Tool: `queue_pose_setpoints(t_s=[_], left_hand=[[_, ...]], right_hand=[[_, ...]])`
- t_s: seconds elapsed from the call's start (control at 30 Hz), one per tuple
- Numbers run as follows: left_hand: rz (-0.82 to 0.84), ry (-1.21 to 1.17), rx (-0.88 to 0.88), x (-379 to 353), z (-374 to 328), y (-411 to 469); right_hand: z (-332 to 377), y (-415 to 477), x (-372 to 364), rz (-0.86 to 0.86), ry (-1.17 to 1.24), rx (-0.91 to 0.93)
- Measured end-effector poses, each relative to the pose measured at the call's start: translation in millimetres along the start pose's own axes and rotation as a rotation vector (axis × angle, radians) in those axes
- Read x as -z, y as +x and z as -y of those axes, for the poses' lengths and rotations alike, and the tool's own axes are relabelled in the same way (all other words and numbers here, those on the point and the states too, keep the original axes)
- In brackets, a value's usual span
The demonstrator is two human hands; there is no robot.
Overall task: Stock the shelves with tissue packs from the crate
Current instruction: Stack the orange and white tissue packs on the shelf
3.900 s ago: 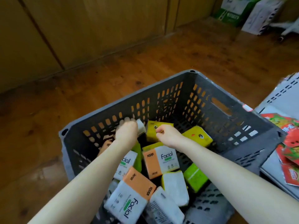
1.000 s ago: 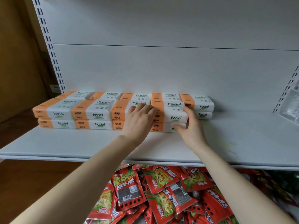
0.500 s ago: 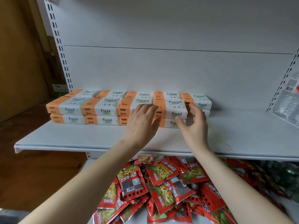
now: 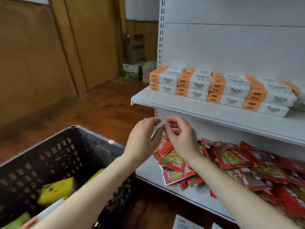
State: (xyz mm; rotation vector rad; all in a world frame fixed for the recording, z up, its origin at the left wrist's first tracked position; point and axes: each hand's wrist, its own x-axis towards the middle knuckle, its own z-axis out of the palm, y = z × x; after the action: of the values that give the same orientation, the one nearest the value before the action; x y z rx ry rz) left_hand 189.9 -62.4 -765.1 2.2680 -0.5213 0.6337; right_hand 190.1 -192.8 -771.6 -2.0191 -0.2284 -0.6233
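While both hands hover just below the front edge of the shelf (image 4: pixel 214 113), near its left corner, neither holds anything. The left hand (image 4: pixel 142 138) has its fingers relaxed and slightly bent. The right hand (image 4: pixel 181 138) has its fingers loosely curled, thumb close to forefinger, and sits just beside the left without touching it.

The tissue packs (image 4: pixel 231 91), white with orange ends, lie stacked 2 high along the shelf from its left edge, with 4 stacks in the front row and more behind.

Red snack packets (image 4: pixel 231 162) are heaped on the lower shelf (image 4: pixel 189 197), spilling towards its left edge.

A dark slotted crate (image 4: pixel 49 154) stands on the wooden floor (image 4: pixel 107 109) by the left end of the shelves. Blurred yellow-green packs (image 4: pixel 56 190) lie inside it, partly hidden by the left forearm.
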Motion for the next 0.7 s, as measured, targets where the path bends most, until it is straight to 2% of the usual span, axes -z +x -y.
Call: queue_pose_setpoints(t_s=[0.23,0.3,0.4,0.5,0.57,0.7], left_hand=[[0.116,0.191,0.245,100,124,-94],[0.235,0.268,0.373,120,159,-121],[0.526,0.359,0.596,142,206,-157],[0.782,0.467,0.703,151,245,-189],[0.866,0.493,0.761,149,267,-204],[0.900,0.457,0.837,139,293,-217]], right_hand=[[45,-35,-151,0.444,-0.083,0.126],[55,-48,-189,0.609,-0.131,0.097],[66,-66,-242,0.867,-0.233,0.045],[68,-86,-289,1.108,-0.383,-0.017],[61,-98,-316,1.247,-0.508,-0.026],[50,-113,-342,1.473,-0.735,-0.017]])
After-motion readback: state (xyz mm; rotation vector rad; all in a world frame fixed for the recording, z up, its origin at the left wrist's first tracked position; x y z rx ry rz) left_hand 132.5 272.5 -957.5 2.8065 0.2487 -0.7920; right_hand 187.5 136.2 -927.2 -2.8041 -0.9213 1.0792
